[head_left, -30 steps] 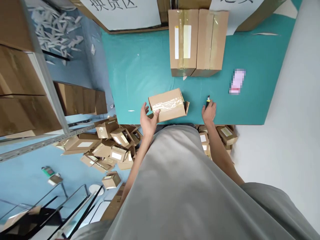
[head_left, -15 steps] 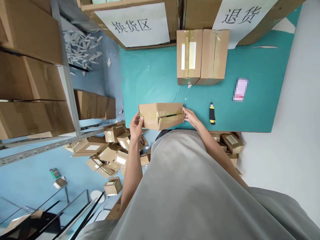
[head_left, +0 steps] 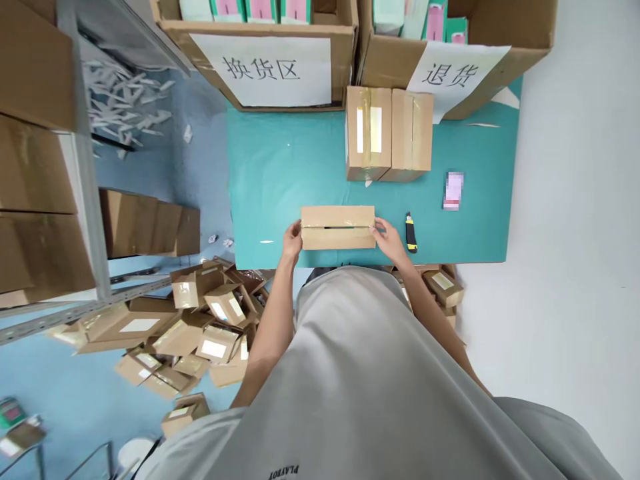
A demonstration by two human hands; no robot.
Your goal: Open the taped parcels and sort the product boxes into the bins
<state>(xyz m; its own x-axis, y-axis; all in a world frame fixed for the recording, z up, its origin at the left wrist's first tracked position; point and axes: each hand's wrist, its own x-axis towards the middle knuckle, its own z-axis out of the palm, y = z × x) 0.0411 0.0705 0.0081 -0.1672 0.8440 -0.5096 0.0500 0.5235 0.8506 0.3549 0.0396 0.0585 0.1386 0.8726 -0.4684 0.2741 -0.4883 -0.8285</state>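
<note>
A long cardboard box (head_left: 338, 239) lies near the front edge of the green table, its slit top seam facing up and a narrow dark gap showing in it. My left hand (head_left: 293, 241) grips the box's left end. At the right end, my right hand (head_left: 389, 240) holds it with thumb and fingers at the edge. To the right of that hand lies a yellow and black box cutter (head_left: 411, 233). Two taped cardboard boxes, one with white labels (head_left: 369, 133) and one plain (head_left: 412, 137), stand farther back.
Two large open cartons with paper signs, left (head_left: 265, 70) and right (head_left: 460, 73), hold green and pink packs behind the table (head_left: 280, 167). A blurred pink item (head_left: 453, 191) lies on the right. Discarded boxes (head_left: 185, 333) pile on the floor; shelving (head_left: 87, 160) stands left.
The cardboard box has turned from tilted to lying square with its seam upward, both hands still on its ends. My view has shifted, showing the large cartons' contents.
</note>
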